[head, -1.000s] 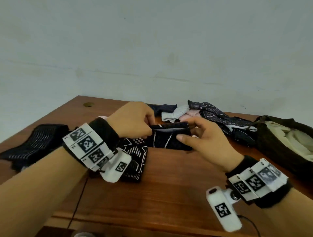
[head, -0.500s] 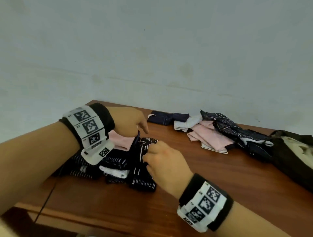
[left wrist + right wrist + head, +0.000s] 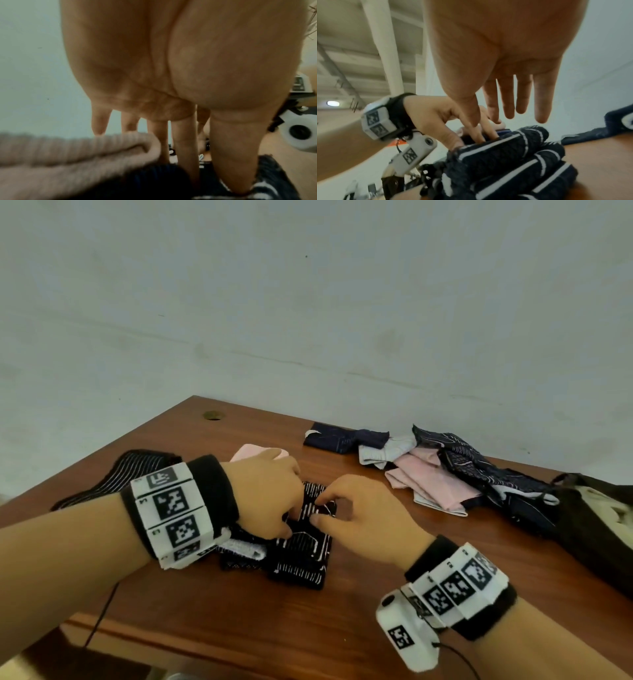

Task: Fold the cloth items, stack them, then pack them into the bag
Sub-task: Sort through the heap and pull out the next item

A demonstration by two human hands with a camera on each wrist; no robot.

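A stack of folded dark cloths with white stripes [image 3: 305,556] lies at the table's left front, also in the right wrist view [image 3: 513,162]. My left hand [image 3: 294,518] presses straight fingers and thumb onto the stack's top cloth [image 3: 267,189]. My right hand [image 3: 322,508] hovers just right of it, fingers straight above the stack [image 3: 501,119], the thumb tip close to the left fingers. A folded pink cloth [image 3: 251,455] sits behind the left hand [image 3: 68,155]. The dark bag [image 3: 589,518] lies open at the right edge.
A heap of unfolded cloths [image 3: 445,474], pink, grey and patterned navy, lies at the back right beside the bag. A folded navy piece [image 3: 335,438] sits behind it. A dark striped cloth [image 3: 137,470] spreads at far left. Bare wooden table [image 3: 274,628] shows in front.
Both hands carried the folded dark cloth from mid table leftward and set it on the stack. The right hand has let go and opened; the left now presses the top.
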